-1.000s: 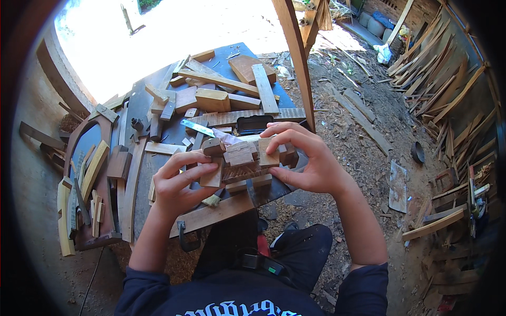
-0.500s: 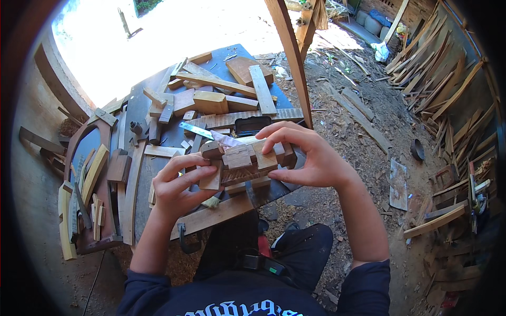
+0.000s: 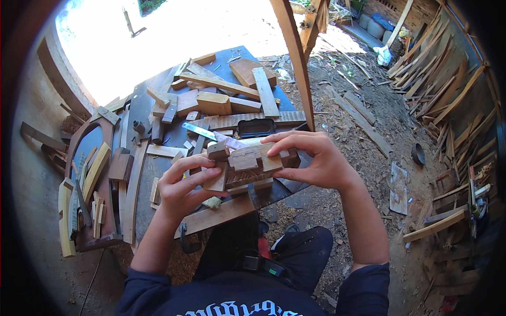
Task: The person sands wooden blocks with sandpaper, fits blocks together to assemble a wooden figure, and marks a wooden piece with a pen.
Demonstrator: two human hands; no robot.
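Fingertip grip at the centre of the frame; the step in hand appears to be fitting or checking small wooden parts against one another. The left hand (image 3: 181,184), half curled, grasps a pale end block (image 3: 215,181) between thumb and fingers. The right hand (image 3: 316,159), more widely arched, grasps a lighter square block (image 3: 269,161), forefinger on its upper part and thumb at its lower edge. Between the hands lies a middle block (image 3: 244,159), with a streaked brown piece (image 3: 243,177) beneath it. A dark rounded block (image 3: 217,151) sits just above the left fingertips. Whether these parts are joined cannot be told. The next move probably calls for steady, even pressure from both sides to keep the parts aligned. Below, a black clamp (image 3: 183,233) hangs at the front edge of the workbench (image 3: 226,215). Above the hands lie a shiny metal strip (image 3: 199,130) and a black case (image 3: 256,127); farther up, wood offcuts (image 3: 213,102). Timber strips (image 3: 421,79) crowd the upper right.
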